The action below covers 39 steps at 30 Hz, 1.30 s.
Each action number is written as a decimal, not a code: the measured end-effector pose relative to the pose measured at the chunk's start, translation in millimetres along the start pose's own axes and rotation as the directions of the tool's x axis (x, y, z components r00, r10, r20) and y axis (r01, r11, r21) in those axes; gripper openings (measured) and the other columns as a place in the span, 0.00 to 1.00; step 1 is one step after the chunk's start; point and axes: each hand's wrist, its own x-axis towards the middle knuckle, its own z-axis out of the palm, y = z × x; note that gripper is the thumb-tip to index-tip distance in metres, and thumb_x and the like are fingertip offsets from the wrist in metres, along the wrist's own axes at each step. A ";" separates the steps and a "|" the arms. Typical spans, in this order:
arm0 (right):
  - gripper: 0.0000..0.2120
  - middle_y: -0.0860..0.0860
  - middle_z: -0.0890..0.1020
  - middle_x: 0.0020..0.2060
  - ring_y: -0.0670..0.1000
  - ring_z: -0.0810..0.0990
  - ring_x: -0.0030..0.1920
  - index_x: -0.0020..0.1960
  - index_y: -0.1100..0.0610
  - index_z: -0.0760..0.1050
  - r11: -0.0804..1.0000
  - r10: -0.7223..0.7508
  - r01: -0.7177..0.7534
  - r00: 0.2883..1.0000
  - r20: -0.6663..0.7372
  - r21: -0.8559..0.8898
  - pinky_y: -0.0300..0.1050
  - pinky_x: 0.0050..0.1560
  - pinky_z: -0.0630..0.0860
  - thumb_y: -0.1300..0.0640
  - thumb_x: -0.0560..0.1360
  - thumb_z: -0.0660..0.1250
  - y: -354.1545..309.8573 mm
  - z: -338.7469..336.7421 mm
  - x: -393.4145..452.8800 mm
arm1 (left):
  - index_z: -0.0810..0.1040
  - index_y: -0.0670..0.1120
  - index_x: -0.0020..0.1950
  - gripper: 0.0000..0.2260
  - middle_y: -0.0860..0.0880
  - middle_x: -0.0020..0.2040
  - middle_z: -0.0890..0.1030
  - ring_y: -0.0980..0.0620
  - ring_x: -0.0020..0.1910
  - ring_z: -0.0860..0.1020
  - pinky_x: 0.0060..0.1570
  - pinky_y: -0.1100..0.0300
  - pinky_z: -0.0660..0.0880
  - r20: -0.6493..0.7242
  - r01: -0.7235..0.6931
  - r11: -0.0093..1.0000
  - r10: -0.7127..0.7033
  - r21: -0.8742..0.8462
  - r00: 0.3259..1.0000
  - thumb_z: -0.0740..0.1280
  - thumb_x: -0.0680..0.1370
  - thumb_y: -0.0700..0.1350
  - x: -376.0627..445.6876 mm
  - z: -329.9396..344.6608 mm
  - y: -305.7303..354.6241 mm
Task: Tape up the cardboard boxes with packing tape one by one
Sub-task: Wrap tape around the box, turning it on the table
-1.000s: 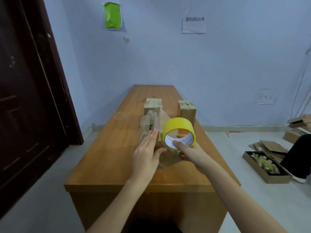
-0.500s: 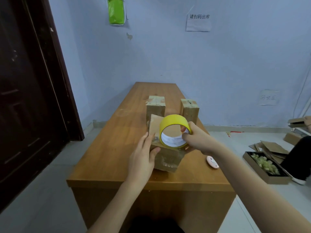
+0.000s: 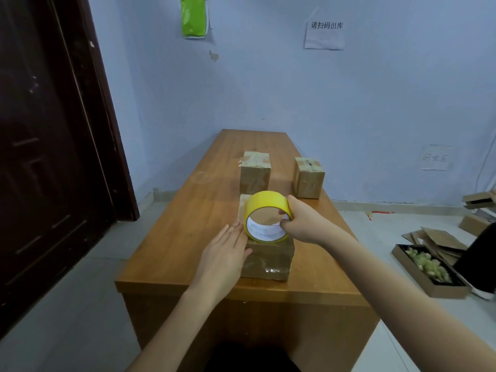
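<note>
Cardboard box (image 3: 265, 260) nearest the camera is set on the wooden worktop (image 3: 188, 224), close to its near edge, w/ glossy clear tape seen across its front face. Yellow tape roll (image 3: 267, 220) is held upright on top of that box, open core facing the camera, white inner liner visible. Roll is gripped by the right hand (image 3: 303, 224): fingers curled over the outer rim, thumb hooked inside the core. Left hand (image 3: 225, 253) is laid flat against the box's left side, fingers straight and together, fingertips up beside the roll, thumb on the front face; nothing is grasped by it.

Two more boxes are stood farther back on the worktop, apart from each other: left rear box (image 3: 255, 171) directly behind the roll, right rear box (image 3: 308, 177) nearer the right edge. Both tops look taped shut.

Bkgd: dark door (image 3: 48, 157) at left, blue wall w/ green sheet (image 3: 193, 16) and a paper notice (image 3: 324, 33). On the floor at right, a shallow tray of pale filler (image 3: 429, 269) and flat cardboard pieces (image 3: 437, 241) are seen. Part of another person in dark clothing (image 3: 480, 253) is cut off at the right edge.
</note>
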 end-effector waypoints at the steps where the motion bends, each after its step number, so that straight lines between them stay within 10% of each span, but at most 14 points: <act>1: 0.06 0.55 0.71 0.40 0.51 0.71 0.38 0.45 0.56 0.62 0.999 0.010 -0.011 1.000 0.026 0.032 0.46 0.36 0.69 0.63 0.77 0.59 -1.5 -0.1 -0.7 | 0.72 0.38 0.66 0.17 0.42 0.68 0.72 0.47 0.69 0.68 0.71 0.55 0.57 0.005 0.001 1.000 -0.001 0.002 1.000 0.62 0.80 0.45 0.2 -1.4 -0.2; 7: 0.09 0.66 0.73 0.59 0.65 0.74 0.59 0.57 0.65 0.64 0.999 0.019 -0.022 0.996 0.091 0.036 0.61 0.54 0.75 0.66 0.77 0.57 -8.2 -19.1 -1.9 | 0.80 0.39 0.57 0.17 0.43 0.57 0.81 0.48 0.58 0.79 0.59 0.53 0.73 -0.056 0.000 1.000 -0.001 -0.023 0.998 0.75 0.70 0.43 2.2 -8.1 3.4; 16: 0.04 0.61 0.76 0.46 0.61 0.79 0.44 0.51 0.60 0.64 0.997 0.076 -0.077 0.993 -0.091 -0.010 0.60 0.41 0.80 0.62 0.77 0.60 29.4 -28.2 -20.4 | 0.71 0.41 0.69 0.20 0.46 0.68 0.72 0.50 0.68 0.70 0.68 0.60 0.57 -0.026 0.029 0.995 -0.032 -0.097 0.999 0.66 0.78 0.44 3.2 -7.8 7.7; 24: 0.09 0.52 0.72 0.38 0.47 0.72 0.36 0.42 0.56 0.64 0.964 0.108 -0.059 0.977 -0.181 0.259 0.28 0.20 0.67 0.67 0.78 0.57 37.3 -9.5 -22.4 | 0.47 0.44 0.77 0.33 0.50 0.77 0.52 0.55 0.75 0.50 0.69 0.66 0.38 -0.009 0.002 0.995 -0.003 -0.096 1.000 0.57 0.79 0.57 17.7 -4.1 17.0; 39: 0.10 0.59 0.78 0.45 0.60 0.78 0.45 0.52 0.57 0.67 0.981 0.091 -0.108 0.990 -0.109 -0.162 0.55 0.43 0.77 0.67 0.72 0.61 57.9 -58.2 -25.9 | 0.66 0.42 0.72 0.28 0.46 0.71 0.69 0.52 0.70 0.66 0.69 0.60 0.56 0.004 0.004 1.000 -0.004 -0.028 1.000 0.65 0.75 0.54 14.6 2.1 27.1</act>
